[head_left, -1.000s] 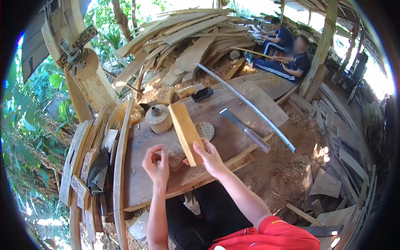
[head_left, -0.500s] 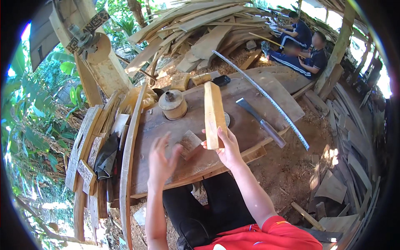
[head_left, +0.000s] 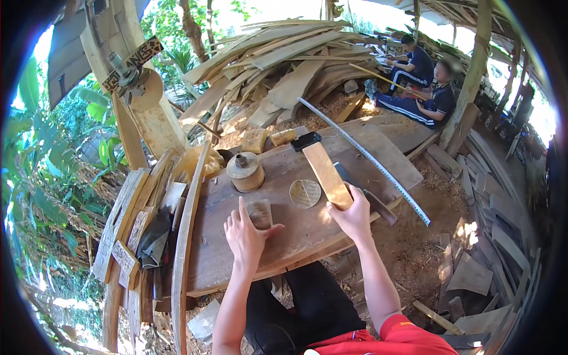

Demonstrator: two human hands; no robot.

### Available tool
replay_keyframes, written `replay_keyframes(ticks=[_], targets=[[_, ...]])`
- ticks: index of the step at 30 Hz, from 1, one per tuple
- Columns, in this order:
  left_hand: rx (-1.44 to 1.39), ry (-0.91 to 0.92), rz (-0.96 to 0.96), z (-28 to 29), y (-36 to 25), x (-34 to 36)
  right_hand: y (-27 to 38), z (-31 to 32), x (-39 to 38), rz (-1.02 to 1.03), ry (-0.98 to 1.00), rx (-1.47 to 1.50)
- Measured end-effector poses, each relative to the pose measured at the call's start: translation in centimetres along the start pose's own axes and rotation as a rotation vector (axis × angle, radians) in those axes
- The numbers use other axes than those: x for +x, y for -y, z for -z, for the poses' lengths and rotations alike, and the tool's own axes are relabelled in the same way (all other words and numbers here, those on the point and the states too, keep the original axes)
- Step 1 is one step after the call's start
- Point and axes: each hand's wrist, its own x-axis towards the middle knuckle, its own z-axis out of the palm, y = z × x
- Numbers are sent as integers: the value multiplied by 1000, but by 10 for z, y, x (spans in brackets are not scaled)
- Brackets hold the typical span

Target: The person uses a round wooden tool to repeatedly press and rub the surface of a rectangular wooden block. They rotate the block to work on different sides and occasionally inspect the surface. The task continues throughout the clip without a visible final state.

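Note:
My right hand [head_left: 349, 213] grips a long pale wooden block [head_left: 324, 168], held slanting over the workbench [head_left: 219, 254]; its far end overlaps a black tray [head_left: 306, 141]. My left hand [head_left: 247, 236] is open, thumb and index finger spread around a small squarish block [head_left: 260, 213] on the bench; I cannot tell if they touch it. Between my hands lies a round disc [head_left: 305, 193] with lines on it. A wide blade with a wooden handle [head_left: 381, 207] lies partly hidden behind the held block. A long toothed metal blade [head_left: 364, 157] lies beyond it.
A round wooden container [head_left: 245, 176] stands at back left. Planks [head_left: 121, 231] and a post with a clamped fitting [head_left: 148, 112] are left. A plank pile [head_left: 284, 65] rises behind. Two seated people [head_left: 432, 106] are back right. Scrap boards [head_left: 470, 272] lie right of the bench.
My right hand has moved right with the long block, now tilted with its top leftward, uncovering the disc. My left hand has moved right to the small block, its fingers spread.

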Motion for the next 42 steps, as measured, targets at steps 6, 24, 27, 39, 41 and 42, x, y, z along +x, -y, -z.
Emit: replay_keyframes(ticks=[6, 24, 27, 39, 41, 42], targets=[[156, 96, 63, -16, -2, 32, -6, 3, -4, -203, 25, 131], [-223, 39, -70, -1, 10, -27, 39, -8, -7, 252, 347, -221], [-337, 40, -100, 4, 6, -31, 31, -41, -3, 355, 509, -344], [-401, 50, -17, 5, 18, -38, 26, -90, 7, 550, 350, -419], [-411, 27, -30, 3, 17, -36, 27, -82, 7, 549, 384, -462], [-417, 22, -37, 1, 16, -36, 20, -83, 5, 576, 391, -480]])
